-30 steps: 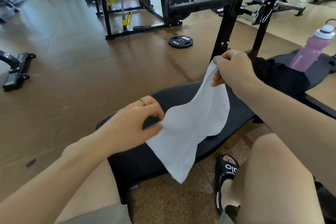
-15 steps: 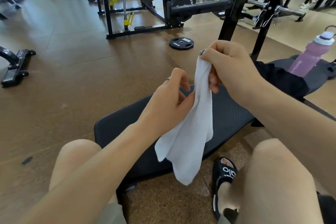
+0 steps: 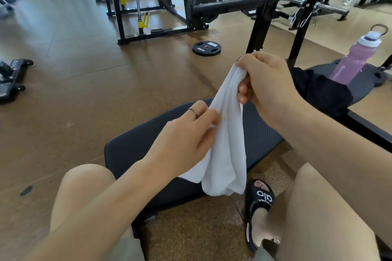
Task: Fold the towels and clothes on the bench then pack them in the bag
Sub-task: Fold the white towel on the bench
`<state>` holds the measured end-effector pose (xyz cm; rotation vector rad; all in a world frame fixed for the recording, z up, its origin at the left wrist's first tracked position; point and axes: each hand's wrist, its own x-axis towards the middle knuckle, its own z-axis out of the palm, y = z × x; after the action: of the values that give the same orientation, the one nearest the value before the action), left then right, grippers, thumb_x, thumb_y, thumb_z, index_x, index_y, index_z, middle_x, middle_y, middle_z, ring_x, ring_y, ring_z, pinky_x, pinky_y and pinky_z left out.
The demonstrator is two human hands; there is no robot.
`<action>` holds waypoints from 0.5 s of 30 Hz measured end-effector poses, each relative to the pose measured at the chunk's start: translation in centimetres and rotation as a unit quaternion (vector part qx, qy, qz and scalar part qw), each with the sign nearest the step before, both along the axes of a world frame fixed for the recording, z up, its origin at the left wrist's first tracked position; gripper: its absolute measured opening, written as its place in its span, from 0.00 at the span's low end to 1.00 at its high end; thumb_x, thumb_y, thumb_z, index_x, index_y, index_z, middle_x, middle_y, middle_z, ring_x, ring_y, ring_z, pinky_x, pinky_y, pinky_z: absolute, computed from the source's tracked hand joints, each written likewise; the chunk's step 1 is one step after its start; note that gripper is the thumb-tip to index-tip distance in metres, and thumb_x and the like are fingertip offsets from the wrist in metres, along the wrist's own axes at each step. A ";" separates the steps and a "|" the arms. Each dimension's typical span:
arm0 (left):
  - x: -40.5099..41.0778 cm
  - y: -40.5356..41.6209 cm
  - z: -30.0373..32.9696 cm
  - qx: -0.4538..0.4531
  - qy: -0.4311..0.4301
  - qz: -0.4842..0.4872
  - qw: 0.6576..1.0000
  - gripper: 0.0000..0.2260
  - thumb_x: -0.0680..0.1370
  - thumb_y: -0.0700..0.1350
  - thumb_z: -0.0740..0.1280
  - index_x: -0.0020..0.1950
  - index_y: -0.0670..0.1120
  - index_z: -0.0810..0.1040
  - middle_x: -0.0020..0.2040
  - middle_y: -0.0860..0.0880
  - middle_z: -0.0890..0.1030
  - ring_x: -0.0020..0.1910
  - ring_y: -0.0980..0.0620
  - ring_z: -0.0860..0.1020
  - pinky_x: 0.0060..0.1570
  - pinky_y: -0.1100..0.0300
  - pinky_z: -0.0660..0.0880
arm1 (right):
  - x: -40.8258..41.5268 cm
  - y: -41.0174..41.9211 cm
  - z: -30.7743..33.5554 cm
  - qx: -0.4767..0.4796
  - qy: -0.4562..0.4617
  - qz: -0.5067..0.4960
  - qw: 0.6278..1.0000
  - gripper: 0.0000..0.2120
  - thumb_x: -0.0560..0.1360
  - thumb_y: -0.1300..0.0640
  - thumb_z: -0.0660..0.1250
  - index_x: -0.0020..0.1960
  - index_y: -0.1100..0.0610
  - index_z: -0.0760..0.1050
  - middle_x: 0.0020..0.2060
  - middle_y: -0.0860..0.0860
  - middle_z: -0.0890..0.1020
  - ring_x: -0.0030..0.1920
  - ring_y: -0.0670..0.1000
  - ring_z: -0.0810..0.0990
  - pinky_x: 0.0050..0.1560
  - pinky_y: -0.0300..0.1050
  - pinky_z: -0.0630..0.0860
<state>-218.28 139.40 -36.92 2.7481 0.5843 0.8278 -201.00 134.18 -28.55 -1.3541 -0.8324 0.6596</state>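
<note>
From the head camera, at the centre of the frame, your right hand point(image 3: 267, 85) pinches the top of a plain white towel point(image 3: 227, 144), which hangs doubled in soft vertical folds above the black bench point(image 3: 135, 146). Your left hand point(image 3: 186, 142) pinches its left edge midway down. Dark clothing point(image 3: 318, 89) lies on the bench at centre right.

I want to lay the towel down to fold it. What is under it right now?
The black bench pad lies under the white towel, which hangs from the right hand and left hand. The towel covers the pad directly beneath.
</note>
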 end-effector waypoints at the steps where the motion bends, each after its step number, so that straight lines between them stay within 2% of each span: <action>1: -0.1 -0.4 -0.2 -0.019 0.018 0.013 1.000 0.08 0.82 0.52 0.63 0.57 0.49 0.74 0.52 0.55 0.69 0.35 0.50 0.73 0.34 0.52 0.76 | 0.0 0.1 0.2 0.004 0.033 -0.007 0.999 0.07 0.78 0.64 0.63 0.41 0.60 0.70 0.27 0.54 0.69 0.23 0.49 0.69 0.23 0.41 0.69; 3: 0.3 -1.5 -0.7 -0.077 0.053 0.058 0.994 0.17 0.78 0.64 0.60 0.57 0.53 0.72 0.53 0.58 0.67 0.38 0.55 0.73 0.36 0.60 0.74 | -0.5 0.3 0.2 0.006 0.087 -0.005 0.996 0.04 0.78 0.64 0.63 0.44 0.60 0.71 0.28 0.54 0.69 0.24 0.48 0.69 0.23 0.41 0.69; 5: 1.3 -2.3 -1.3 -0.087 0.076 0.113 0.987 0.24 0.75 0.70 0.58 0.58 0.53 0.70 0.54 0.57 0.66 0.42 0.56 0.72 0.38 0.64 0.73 | -1.3 0.5 0.1 0.007 0.110 0.005 0.994 0.01 0.78 0.64 0.63 0.48 0.60 0.71 0.28 0.54 0.70 0.24 0.48 0.70 0.24 0.41 0.70; 8: 3.0 -2.7 -2.0 -0.016 0.074 0.193 0.978 0.28 0.79 0.67 0.50 0.63 0.48 0.73 0.57 0.51 0.73 0.46 0.54 0.76 0.40 0.63 0.77 | -2.0 0.8 -0.2 0.003 0.076 0.013 0.997 0.04 0.78 0.63 0.63 0.45 0.60 0.72 0.24 0.52 0.72 0.24 0.50 0.71 0.26 0.42 0.72; 10: 3.4 -2.5 -2.0 0.013 0.045 0.218 0.975 0.28 0.82 0.61 0.45 0.63 0.46 0.75 0.54 0.50 0.76 0.42 0.54 0.76 0.37 0.64 0.78 | -1.9 0.8 -0.1 0.005 0.049 0.004 0.999 0.05 0.78 0.62 0.64 0.43 0.60 0.72 0.23 0.51 0.72 0.24 0.50 0.71 0.27 0.44 0.73; 13: 3.1 -1.7 -2.0 0.004 -0.005 0.192 0.981 0.20 0.84 0.56 0.49 0.54 0.46 0.76 0.47 0.53 0.71 0.36 0.54 0.72 0.33 0.63 0.74 | -1.0 0.9 0.1 0.012 0.039 -0.018 0.999 0.08 0.78 0.62 0.64 0.41 0.60 0.72 0.24 0.52 0.72 0.24 0.49 0.71 0.28 0.43 0.73; 15: 2.5 -1.0 -2.1 0.032 -0.028 0.177 0.983 0.17 0.84 0.56 0.53 0.49 0.46 0.75 0.44 0.53 0.70 0.34 0.54 0.71 0.32 0.60 0.76 | -0.3 0.8 0.0 0.015 0.034 -0.030 0.999 0.09 0.79 0.62 0.64 0.39 0.60 0.72 0.24 0.51 0.72 0.24 0.48 0.71 0.26 0.42 0.73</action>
<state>-215.73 138.41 -38.99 2.7063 1.0727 1.0091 -201.26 135.01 -28.53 -1.3167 -0.7410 0.6398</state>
